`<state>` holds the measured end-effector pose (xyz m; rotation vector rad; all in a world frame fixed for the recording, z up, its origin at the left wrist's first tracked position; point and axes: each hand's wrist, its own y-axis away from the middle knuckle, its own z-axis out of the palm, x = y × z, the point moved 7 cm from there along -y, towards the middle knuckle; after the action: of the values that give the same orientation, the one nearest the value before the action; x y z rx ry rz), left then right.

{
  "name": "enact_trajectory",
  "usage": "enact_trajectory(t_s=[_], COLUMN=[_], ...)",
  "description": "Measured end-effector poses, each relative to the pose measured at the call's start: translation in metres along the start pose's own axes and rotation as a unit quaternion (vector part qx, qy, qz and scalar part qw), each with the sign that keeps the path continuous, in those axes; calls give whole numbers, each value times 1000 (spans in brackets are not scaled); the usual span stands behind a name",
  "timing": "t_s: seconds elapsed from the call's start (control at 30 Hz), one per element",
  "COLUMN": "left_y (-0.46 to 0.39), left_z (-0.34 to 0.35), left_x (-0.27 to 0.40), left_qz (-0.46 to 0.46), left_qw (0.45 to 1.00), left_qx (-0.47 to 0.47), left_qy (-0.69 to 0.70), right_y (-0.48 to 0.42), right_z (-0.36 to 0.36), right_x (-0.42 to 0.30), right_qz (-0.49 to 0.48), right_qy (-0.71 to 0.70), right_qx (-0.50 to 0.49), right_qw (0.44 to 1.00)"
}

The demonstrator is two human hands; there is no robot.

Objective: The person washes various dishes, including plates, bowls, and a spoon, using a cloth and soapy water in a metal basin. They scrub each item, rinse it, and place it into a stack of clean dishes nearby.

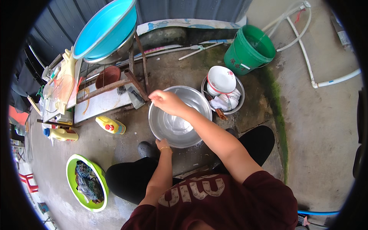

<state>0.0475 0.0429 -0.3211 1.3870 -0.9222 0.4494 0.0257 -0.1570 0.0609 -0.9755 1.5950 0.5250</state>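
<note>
A round metal basin (184,130) stands on the wet concrete between my feet, with a little clear water at its bottom. My left hand (163,144), with a thin bracelet at the wrist, grips the basin's near-left rim. Reaching across the basin, my right hand (166,102) is over the far-left rim with its fingers loosely curled. Whether anything is between those fingers cannot be made out. Just right of the basin, a smaller metal bowl (242,100) holds white bowls (222,79) with red rims, a white cloth (227,100) and a bundle of chopsticks (220,114).
A green bucket (238,59) takes water from a hose (309,20). Yellow bottles (110,125) (61,134) and a lime-green tub (105,184) of clothes stand left. Farther back, a rack (110,87) carries a blue basin (106,31); a cleaver (135,96) lies on its lower board.
</note>
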Motion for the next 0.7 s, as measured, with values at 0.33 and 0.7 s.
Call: enact_trajectory(t_s=[0.33, 0.7], left_y=[65, 88], left_z=[45, 70], left_x=[74, 46], left_qz=[-24, -170], left_qw=[990, 964], left_qx=[-122, -205], left_qy=[65, -1], right_y=[235, 183], right_z=[-32, -231], right_x=[292, 274], right_qz=[495, 335], right_qy=[-284, -248], right_qx=[257, 573], right_qw=[780, 706])
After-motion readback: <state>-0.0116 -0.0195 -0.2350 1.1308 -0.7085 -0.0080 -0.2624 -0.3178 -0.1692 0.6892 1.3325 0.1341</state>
